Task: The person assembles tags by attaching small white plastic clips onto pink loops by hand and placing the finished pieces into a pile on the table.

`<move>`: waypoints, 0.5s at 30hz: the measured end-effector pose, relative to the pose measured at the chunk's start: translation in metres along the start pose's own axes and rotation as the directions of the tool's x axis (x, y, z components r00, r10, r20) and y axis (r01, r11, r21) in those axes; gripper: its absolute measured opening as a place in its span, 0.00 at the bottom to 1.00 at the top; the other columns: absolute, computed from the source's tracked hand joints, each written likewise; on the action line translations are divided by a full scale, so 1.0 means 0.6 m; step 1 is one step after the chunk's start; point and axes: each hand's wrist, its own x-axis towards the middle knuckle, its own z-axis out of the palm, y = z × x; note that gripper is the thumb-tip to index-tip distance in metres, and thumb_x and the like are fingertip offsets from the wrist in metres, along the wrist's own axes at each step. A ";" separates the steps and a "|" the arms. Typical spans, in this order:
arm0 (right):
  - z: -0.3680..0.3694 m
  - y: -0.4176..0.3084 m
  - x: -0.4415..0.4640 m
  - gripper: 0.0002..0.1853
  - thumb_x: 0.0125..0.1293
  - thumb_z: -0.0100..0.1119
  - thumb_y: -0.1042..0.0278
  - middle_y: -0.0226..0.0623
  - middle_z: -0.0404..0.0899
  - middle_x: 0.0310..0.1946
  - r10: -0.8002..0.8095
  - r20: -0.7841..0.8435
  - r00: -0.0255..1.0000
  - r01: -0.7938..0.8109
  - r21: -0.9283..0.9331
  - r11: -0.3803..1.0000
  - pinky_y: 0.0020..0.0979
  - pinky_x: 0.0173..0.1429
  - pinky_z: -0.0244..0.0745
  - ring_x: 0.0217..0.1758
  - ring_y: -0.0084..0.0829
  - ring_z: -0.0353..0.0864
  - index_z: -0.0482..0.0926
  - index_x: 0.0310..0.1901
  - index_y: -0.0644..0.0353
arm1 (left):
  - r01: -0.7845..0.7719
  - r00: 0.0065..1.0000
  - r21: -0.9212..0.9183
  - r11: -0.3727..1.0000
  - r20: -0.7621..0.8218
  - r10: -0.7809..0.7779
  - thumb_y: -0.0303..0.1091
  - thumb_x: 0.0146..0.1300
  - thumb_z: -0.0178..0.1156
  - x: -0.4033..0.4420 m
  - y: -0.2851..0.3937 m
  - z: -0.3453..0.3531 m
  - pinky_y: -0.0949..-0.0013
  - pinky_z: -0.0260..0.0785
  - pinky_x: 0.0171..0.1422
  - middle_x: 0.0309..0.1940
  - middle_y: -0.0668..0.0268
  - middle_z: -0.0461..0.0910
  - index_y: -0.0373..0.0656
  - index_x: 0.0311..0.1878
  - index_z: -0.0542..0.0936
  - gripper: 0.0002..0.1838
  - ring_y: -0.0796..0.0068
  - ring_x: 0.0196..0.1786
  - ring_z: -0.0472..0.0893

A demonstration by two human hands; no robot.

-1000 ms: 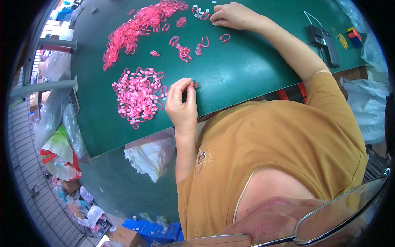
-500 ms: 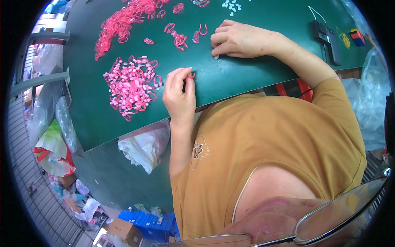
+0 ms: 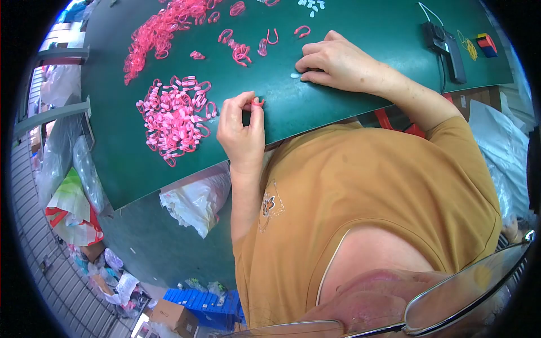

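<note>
My left hand is closed in a pinch near the table's front edge, with a small red-pink loop between thumb and forefinger. To its right, my right hand rests low on the green table with curled fingers, its thumb and forefinger tips closed at a small white piece. Left of my left hand lies a pile of pink loops with pale tips. Farther back is a heap of clear pink loops. Several loose loops and one curved loop lie between.
Small white pieces lie at the table's far side. A black power strip, yellow bands and a red-blue block are at the right. A white plastic bag hangs below the front edge of the green table.
My right hand has come from the far white pieces toward the front edge, now beside a single white piece. My left hand keeps its pinch on the red-pink loop. The view has shifted slightly.
</note>
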 end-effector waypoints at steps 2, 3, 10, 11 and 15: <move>0.010 -0.004 -0.001 0.11 0.77 0.67 0.54 0.29 0.83 0.40 -0.013 -0.029 0.999 0.013 -0.008 1.000 0.42 0.61 0.70 0.47 0.32 0.86 0.91 0.51 0.49 | -0.003 1.000 0.027 1.000 -0.009 0.004 0.16 0.64 0.71 -0.002 -0.003 0.000 0.65 0.80 0.46 0.37 0.63 0.85 0.40 0.47 0.85 0.11 0.69 0.38 0.87; 0.013 -0.006 0.000 0.11 0.77 0.67 0.54 0.29 0.83 0.40 -0.026 -0.060 0.998 0.025 -0.019 1.000 0.42 0.61 0.70 0.46 0.32 0.85 0.91 0.50 0.49 | -0.004 1.000 0.028 1.000 -0.009 0.004 0.16 0.64 0.71 -0.002 -0.003 0.001 0.65 0.80 0.46 0.37 0.63 0.85 0.40 0.47 0.85 0.11 0.69 0.38 0.87; 0.020 -0.011 0.027 0.09 0.77 0.66 0.58 0.29 0.81 0.39 -0.197 -0.044 0.980 0.193 -0.082 0.978 0.42 0.64 0.70 0.46 0.32 0.85 0.90 0.49 0.48 | 0.022 1.000 0.002 1.000 -0.013 -0.022 0.18 0.62 0.72 -0.003 -0.006 0.002 0.61 0.79 0.48 0.38 0.63 0.87 0.41 0.41 0.82 0.10 0.64 0.39 0.88; 0.024 -0.010 0.033 0.08 0.77 0.66 0.58 0.29 0.81 0.39 -0.237 -0.048 0.970 0.234 -0.065 0.970 0.43 0.64 0.70 0.46 0.32 0.85 0.90 0.49 0.48 | -0.004 1.000 0.015 1.000 -0.009 0.004 0.18 0.61 0.72 -0.003 -0.009 0.001 0.60 0.79 0.49 0.38 0.62 0.88 0.41 0.40 0.82 0.10 0.63 0.40 0.88; 0.033 -0.006 0.055 0.07 0.76 0.66 0.60 0.29 0.81 0.38 -0.277 -0.017 0.961 0.278 0.028 0.960 0.45 0.65 0.70 0.46 0.32 0.85 0.90 0.47 0.48 | -0.012 0.999 0.075 0.997 0.035 0.009 0.17 0.65 0.72 -0.004 -0.008 -0.005 0.66 0.83 0.54 0.42 0.62 0.89 0.39 0.42 0.82 0.09 0.70 0.45 0.90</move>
